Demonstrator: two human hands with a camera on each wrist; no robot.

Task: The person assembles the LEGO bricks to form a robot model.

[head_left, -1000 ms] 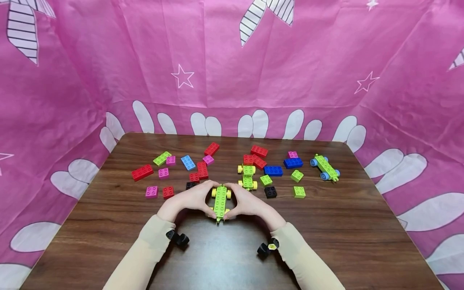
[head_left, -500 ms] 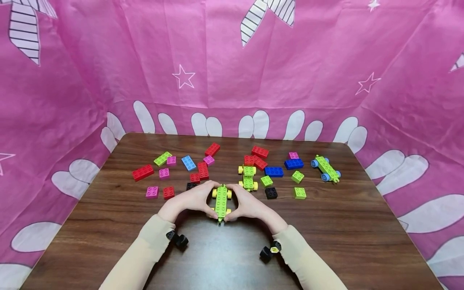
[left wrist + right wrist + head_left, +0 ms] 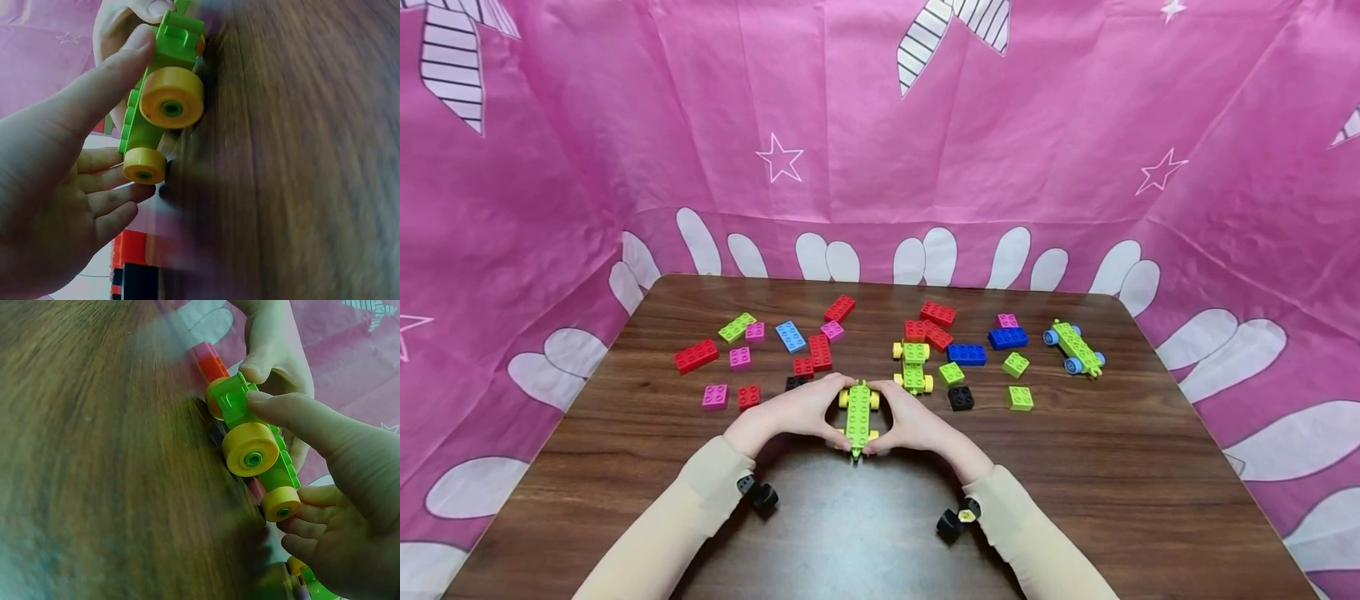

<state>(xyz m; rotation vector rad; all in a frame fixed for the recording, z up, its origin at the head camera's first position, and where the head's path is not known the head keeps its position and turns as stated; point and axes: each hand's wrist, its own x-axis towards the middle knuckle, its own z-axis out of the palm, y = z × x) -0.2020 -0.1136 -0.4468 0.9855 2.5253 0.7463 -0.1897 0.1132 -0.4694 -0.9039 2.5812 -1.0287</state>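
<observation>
A lime-green toy car base [image 3: 858, 417] with yellow wheels stands near the middle of the table, its long side pointing away from me. My left hand [image 3: 805, 410] holds it from the left, thumb at the near end and fingers by the far wheel. From the right my right hand [image 3: 912, 417] grips it in the same way. In the left wrist view the thumb touches the green end above a yellow wheel [image 3: 172, 98]. The right wrist view has the other thumb on that end, beside another yellow wheel [image 3: 251, 450].
Just beyond the right hand stands a second green car base [image 3: 913, 367] with yellow wheels. A third car base [image 3: 1075, 347], with blue wheels, is at the far right. Loose bricks lie around, including a black brick [image 3: 960, 397] and a red brick [image 3: 696, 356].
My left forearm and wrist have shifted slightly to the left. Both hands and the car base between them stay almost in the same place.
</observation>
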